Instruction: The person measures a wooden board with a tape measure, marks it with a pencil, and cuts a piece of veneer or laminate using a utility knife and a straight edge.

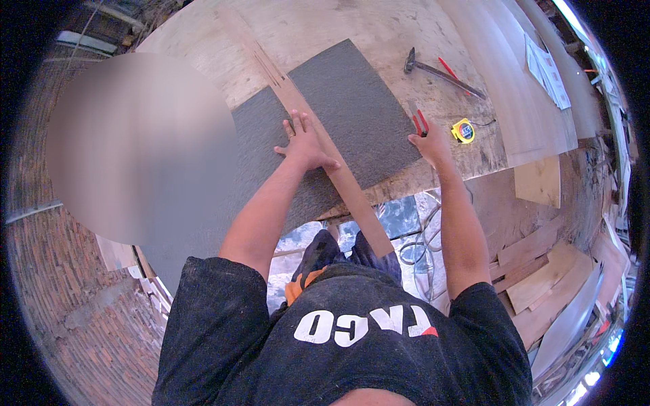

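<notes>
A long, pale brown wooden strip lies flat across a dark grey sheet on the bench. Its long axis runs slantwise, from the far left down to the near right. The far end passes beyond the sheet onto bare bench, with some dark narrow lines near the sheet's far edge; the near end juts past the bench's near edge, above the person's legs.

The strip looks light, straight and fairly stiff, likely to slide or swivel on the sheet if pressed at only one spot. Hands well apart along its length would steady it best, and the overhanging end is easy to take hold of. The sheet looks thin and somewhat bendable, with a matt face; its far corner points away from the person, and its left part runs beneath a blurred patch.

The left hand is spread open, pressing down, with the thumb on the strip and the outer fingers resting on the sheet. The right hand is at a red-handled tool by the sheet's right edge; the fingers are mostly hidden, so whether they close on it cannot be told.

Just right of that hand sits a yellow tape measure. Farther off lie a hammer and a slim red stick.
</notes>
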A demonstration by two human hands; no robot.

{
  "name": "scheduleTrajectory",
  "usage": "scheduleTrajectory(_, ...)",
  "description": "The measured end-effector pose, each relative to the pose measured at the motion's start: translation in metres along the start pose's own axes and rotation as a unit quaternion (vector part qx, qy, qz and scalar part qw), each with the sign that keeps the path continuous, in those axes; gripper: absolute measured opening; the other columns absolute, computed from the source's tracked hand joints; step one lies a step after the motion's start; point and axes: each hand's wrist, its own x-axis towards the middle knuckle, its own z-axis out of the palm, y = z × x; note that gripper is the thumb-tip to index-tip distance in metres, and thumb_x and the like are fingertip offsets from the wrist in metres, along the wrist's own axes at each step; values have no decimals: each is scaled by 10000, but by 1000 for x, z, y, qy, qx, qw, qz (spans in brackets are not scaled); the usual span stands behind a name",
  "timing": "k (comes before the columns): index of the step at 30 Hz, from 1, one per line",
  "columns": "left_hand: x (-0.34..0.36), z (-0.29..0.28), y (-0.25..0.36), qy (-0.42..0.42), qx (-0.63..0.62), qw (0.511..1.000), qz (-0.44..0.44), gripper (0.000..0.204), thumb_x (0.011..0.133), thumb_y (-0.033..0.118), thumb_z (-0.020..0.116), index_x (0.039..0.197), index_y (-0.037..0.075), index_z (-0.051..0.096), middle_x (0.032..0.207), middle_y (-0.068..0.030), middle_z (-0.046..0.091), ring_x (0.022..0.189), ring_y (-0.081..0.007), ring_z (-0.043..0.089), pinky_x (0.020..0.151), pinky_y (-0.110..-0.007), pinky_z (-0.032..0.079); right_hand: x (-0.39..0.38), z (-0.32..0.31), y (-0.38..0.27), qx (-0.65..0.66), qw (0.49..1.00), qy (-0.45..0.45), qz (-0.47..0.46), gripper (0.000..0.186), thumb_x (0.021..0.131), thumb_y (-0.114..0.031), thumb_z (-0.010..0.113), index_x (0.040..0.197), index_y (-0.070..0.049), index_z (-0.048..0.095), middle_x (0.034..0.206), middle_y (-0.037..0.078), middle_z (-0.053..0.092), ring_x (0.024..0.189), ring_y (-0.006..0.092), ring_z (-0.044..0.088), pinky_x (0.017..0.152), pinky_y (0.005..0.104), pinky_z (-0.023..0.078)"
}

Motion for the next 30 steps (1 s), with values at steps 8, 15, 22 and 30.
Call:
scheduleTrajectory(8, 4, 2, 2, -19, 25, 999, -15, 1584, 515, 551, 952, 1601, 56, -90, 1680, -152, -154, 1541, -424, -82, 1075, -819, 199, -23, -38, -36, 14, 1000, -3, -17, 445, 744, -237, 826, 1095, -15, 665, 905, 210, 710, 865, 385, 691, 765, 471, 516)
scheduleTrajectory(15, 11, 12, -7, -7, 28, 999, -17, 1642, 465, 623, 946, 1602, 73, -102, 1680, -127, -182, 1538, -427, -100, 1057, -829, 212, -45, -38, -51, -11, 994, 51, -91, 461, 763, -195, 800, 1154, -9, 646, 1000, 241, 693, 989, 432, 659, 857, 491, 504)
scheduleTrajectory(22, 7, 6, -3, -18, 30, 999, -18, 1589, 517, 592, 940, 1603, 73, -97, 1680, -121, -179, 1543, -408, -98, 1083, -812, 206, -54, -37, -45, 6, 997, 46, -55, 366, 767, -145, 792, 1049, 19, 625, 915, 190, 685, 875, 339, 671, 784, 431, 496)
scheduleTrajectory(30, 3, 3, -1, -26, 24, 999, -24, 1561, 540, 538, 953, 1604, 66, -86, 1678, -132, -176, 1545, -398, -97, 1097, -807, 193, -53, -38, -41, -2, 1000, 9, -17, 488, 779, -189, 773, 1220, -33, 636, 1009, 241, 709, 1008, 432, 674, 876, 498, 518)
